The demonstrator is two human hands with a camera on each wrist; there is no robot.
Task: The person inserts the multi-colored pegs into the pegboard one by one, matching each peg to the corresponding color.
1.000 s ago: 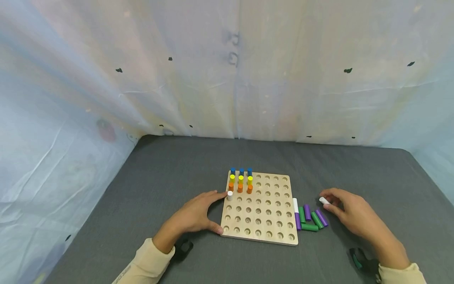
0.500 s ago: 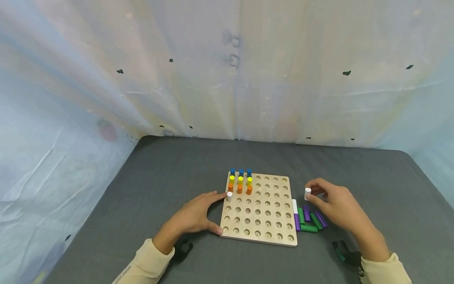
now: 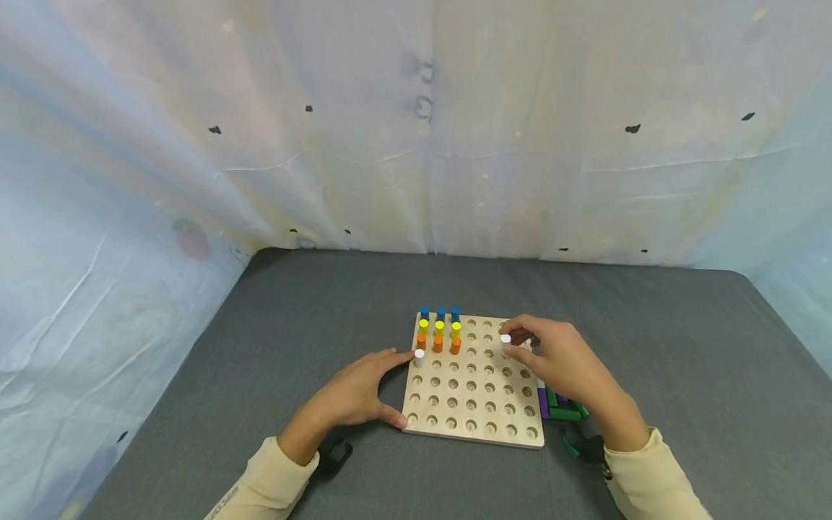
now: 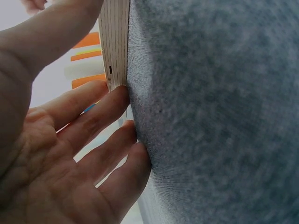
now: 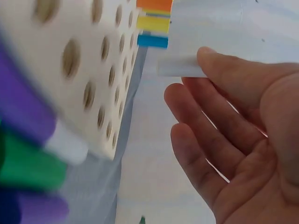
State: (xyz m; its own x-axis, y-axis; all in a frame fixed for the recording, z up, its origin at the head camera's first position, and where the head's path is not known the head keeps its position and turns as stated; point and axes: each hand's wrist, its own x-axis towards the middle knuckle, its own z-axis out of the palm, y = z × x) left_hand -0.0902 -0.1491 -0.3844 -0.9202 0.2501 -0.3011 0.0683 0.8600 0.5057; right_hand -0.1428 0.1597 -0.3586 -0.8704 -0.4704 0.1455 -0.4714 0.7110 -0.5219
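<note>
A square wooden pegboard (image 3: 471,404) lies on the table. Blue (image 3: 440,315), yellow (image 3: 439,327) and orange pegs (image 3: 438,345) stand in rows at its far left. A single white peg (image 3: 419,358) is upright below the orange row. My left hand (image 3: 354,393) has thumb and forefinger spread against the board's left side, the thumb at the near corner; the left wrist view shows the fingertips along its edge (image 4: 114,51). Between thumb and fingers, my right hand (image 3: 562,354) pinches another white peg (image 5: 180,66), which is above the board's right half, clear of the holes.
Loose green pegs (image 3: 564,414) and purple pegs (image 3: 543,403) lie along the board's right side, partly hidden under the right arm. A loose white peg (image 5: 67,144) lies there too. Dark cloth covers the table (image 3: 338,289); a pale curtain (image 3: 494,144) hangs behind.
My right hand has moved left from beside the loose pegs to over the board, carrying the white peg, which has turned from tilted to upright. My left hand has stayed put.
</note>
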